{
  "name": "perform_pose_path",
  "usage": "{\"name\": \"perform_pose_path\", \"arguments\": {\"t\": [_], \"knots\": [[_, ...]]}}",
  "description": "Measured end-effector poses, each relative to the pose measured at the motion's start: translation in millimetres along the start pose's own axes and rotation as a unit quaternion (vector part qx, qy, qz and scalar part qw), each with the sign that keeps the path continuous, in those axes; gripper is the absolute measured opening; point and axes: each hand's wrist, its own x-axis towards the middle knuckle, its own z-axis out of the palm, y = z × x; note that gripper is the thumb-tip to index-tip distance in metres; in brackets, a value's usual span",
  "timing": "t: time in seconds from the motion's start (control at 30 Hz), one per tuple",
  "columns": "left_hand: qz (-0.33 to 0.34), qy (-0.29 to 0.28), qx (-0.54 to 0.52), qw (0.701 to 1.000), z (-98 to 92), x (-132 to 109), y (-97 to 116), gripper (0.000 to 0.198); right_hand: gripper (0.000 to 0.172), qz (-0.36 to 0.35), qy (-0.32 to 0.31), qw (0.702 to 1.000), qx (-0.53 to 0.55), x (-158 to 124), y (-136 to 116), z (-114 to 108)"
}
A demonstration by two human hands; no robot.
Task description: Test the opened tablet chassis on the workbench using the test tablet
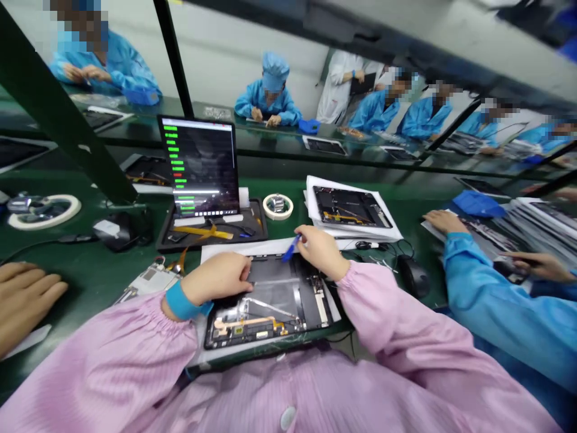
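An opened tablet housing (270, 294) lies in front of me on white sheets, its inside facing up with flat ribbon cables and small boards showing. My left hand (224, 276) rests over its left side, fingers curled inward and pressed together; whatever they may hold is hidden. A blue wristband (184, 300) circles that wrist. Over the housing's far edge, my right hand (321, 251) grips a small blue pry tool (291, 248), its tip pointing down to the left at the housing.
Behind the housing, a lit tablet (202, 168) stands in a black tray (211, 240). A tape roll (277, 207), a second opened tablet (351, 207) and a mouse (413, 276) lie around. Co-workers' hands (27, 297) reach in at the left and right (446, 222).
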Motion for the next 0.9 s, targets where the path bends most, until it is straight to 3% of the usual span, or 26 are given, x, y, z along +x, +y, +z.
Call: {"name": "perform_pose_path", "arguments": {"t": [0.1, 0.23, 0.37, 0.43, 0.53, 0.67, 0.9], "knots": [[0.017, -0.022, -0.050, 0.998, 12.5, 3, -4, 0.022, 0.020, 0.027, -0.010, 0.997, -0.075, 32, -7, 4], [-0.032, -0.074, -0.121, 0.989, 27.5, 16, -14, 0.021, 0.018, 0.030, 0.021, 0.991, -0.127, 63, -3, 12], [0.038, -0.043, -0.114, 0.992, 27.2, 21, -19, 0.017, 0.034, -0.033, 0.070, 0.987, -0.141, 87, -9, 19], [0.046, -0.056, -0.133, 0.988, 24.3, 19, -20, 0.016, 0.032, -0.062, 0.078, 0.985, -0.141, 95, -13, 25], [0.035, -0.090, -0.179, 0.979, 21.8, 17, -22, 0.016, 0.027, -0.077, 0.092, 0.981, -0.154, 101, -16, 38], [0.021, -0.110, -0.214, 0.970, 23.0, 17, -26, 0.019, 0.049, -0.106, 0.113, 0.972, -0.178, 100, -15, 49], [0.021, -0.109, -0.253, 0.961, 16.7, 15, -21, 0.020, 0.059, -0.108, 0.076, 0.976, -0.176, 95, -25, 26]]}}
